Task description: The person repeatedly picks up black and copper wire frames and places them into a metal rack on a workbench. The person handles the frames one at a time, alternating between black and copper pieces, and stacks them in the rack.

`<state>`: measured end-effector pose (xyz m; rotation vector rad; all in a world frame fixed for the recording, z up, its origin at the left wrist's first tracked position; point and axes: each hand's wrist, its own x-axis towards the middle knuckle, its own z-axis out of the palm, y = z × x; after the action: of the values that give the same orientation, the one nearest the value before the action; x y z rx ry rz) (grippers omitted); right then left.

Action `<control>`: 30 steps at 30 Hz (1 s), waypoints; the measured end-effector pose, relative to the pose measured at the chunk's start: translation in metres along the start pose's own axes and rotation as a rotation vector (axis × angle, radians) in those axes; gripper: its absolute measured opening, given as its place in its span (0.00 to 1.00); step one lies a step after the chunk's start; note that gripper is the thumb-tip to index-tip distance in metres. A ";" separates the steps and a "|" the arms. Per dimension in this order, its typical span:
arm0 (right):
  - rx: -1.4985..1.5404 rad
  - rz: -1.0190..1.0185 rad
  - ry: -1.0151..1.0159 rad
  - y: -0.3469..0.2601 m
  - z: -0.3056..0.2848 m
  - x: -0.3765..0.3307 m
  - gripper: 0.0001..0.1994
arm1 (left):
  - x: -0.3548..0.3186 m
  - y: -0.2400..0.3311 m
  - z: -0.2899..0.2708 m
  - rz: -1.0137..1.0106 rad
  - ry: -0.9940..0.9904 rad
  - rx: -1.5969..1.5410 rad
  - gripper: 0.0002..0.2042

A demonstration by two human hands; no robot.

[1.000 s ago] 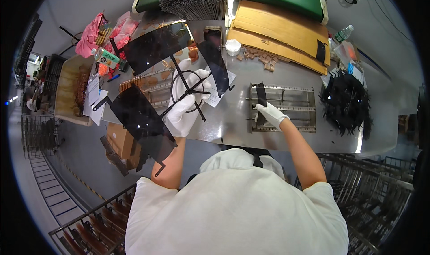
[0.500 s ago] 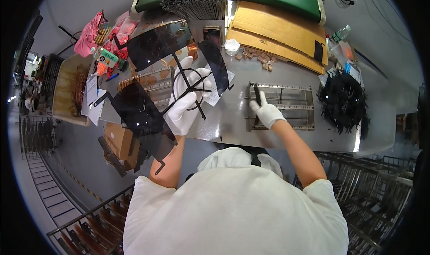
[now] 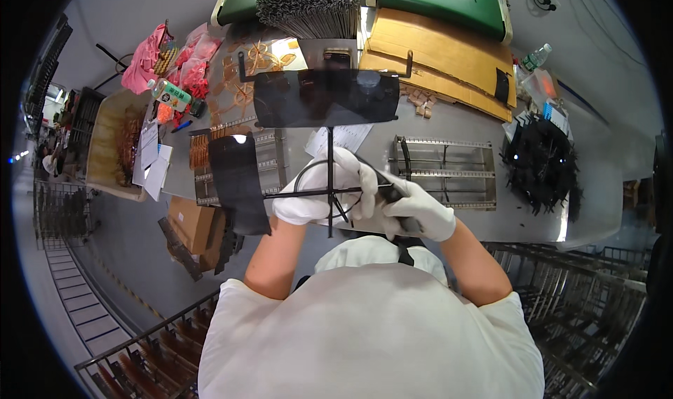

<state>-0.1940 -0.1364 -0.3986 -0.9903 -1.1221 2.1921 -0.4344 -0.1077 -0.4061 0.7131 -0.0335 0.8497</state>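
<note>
- The left hand [image 3: 312,210], white-gloved, curls around the thin black crossed-rod frame [image 3: 330,154] with its curved ring, held near the steel table [image 3: 508,220]'s near edge.
- The right hand [image 3: 429,215], also gloved, closes on a dark, flat piece [image 3: 390,191]; blur hides whether it joins the frame.
- Slick glove fabric could let that piece slip; at this edge it might fall to the floor.
- Turning the frame could knock the wide, smoky-black far panel [image 3: 326,101] against the yellow-brown cardboard sheets [image 3: 449,56], far right.
- The smoky-black left panel [image 3: 238,178] overlaps the left metal rack [image 3: 277,162] in view; contact cannot be told, but lowering it might scrape.
- Room looks tight right of the hands, beside the slatted steel rack [image 3: 456,205]; more bare steel shows between it and the spiky black heap [image 3: 540,161].
</note>
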 end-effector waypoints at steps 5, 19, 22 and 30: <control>-0.397 -0.117 0.634 0.041 -0.080 0.006 0.32 | -0.024 0.037 -0.009 0.011 0.346 0.038 0.37; -0.908 0.398 0.460 0.090 -0.128 0.036 0.44 | -0.029 0.014 0.000 0.007 0.344 0.143 0.39; -1.275 0.488 0.607 0.041 -0.079 0.036 0.46 | -0.017 0.002 0.006 -0.023 0.453 0.193 0.37; -0.764 -0.128 0.353 -0.034 -0.009 -0.019 0.43 | -0.012 -0.033 0.010 -0.416 0.135 0.164 0.48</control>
<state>-0.1726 -0.1262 -0.3667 -1.4791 -1.8170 1.3964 -0.4167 -0.1367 -0.4205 0.7794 0.2998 0.5022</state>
